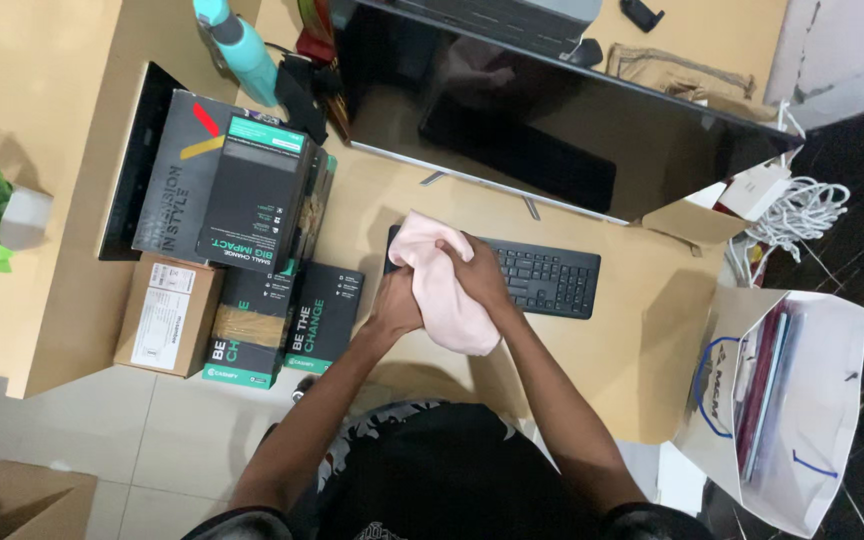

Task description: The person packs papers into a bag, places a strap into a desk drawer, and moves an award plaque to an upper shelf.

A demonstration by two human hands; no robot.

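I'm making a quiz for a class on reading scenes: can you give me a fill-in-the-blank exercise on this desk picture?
Both hands hold a pink ____.
Under the hands lies a black ____.
The monitor screen is ____.
The white paper bag stands on the person's ____ side.

Missing words: cloth; keyboard; dark; right

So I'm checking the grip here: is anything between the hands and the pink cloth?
Nothing visible. The left hand and the right hand both clasp the pink cloth directly, above the near left end of the black keyboard, in front of the monitor.
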